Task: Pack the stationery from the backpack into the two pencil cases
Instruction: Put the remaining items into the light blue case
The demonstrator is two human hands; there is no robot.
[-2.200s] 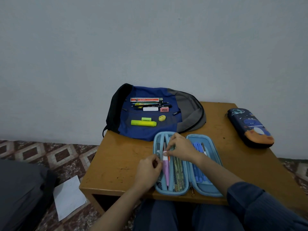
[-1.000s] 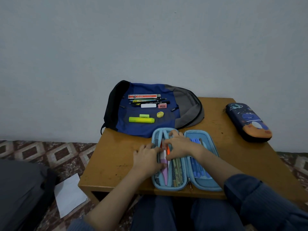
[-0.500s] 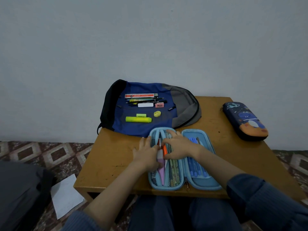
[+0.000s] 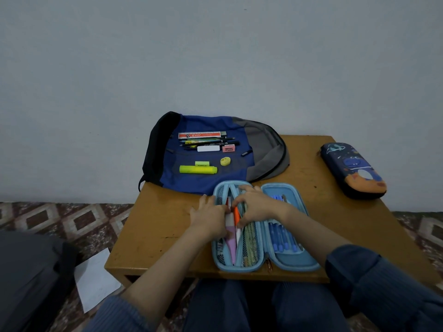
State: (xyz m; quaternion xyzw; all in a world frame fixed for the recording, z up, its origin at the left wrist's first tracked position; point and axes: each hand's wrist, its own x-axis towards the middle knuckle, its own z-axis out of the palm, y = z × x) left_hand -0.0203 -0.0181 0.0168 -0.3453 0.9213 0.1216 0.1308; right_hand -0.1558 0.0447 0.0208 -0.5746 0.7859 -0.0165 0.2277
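Observation:
An open light-blue pencil case (image 4: 294, 265) lies at the table's front edge. Its left half holds a pink pen (image 4: 231, 244) and patterned pencils, and blue pens (image 4: 282, 238) fill the right half. My left hand (image 4: 207, 218) lies flat on the case's left edge, fingers straight. My right hand (image 4: 257, 204) curls over the left half and pinches an orange pen (image 4: 236, 215). Behind it a blue backpack (image 4: 261, 149) lies flat. On it are a yellow highlighter (image 4: 197, 169), ruler (image 4: 199, 135), pencils (image 4: 211, 140), white eraser (image 4: 208, 148), pink eraser (image 4: 228, 148) and yellow sharpener (image 4: 225, 161).
A closed dark-blue pencil case (image 4: 353, 170) with a space print sits at the far right of the wooden table (image 4: 155, 226). The wall stands right behind the backpack. A sheet of paper (image 4: 96, 279) and a dark bag (image 4: 26, 279) lie on the patterned floor to the left.
My left hand has gone from a pinch at the case's near end to lying flat further up its left edge. An orange pen has come into view under my right fingers.

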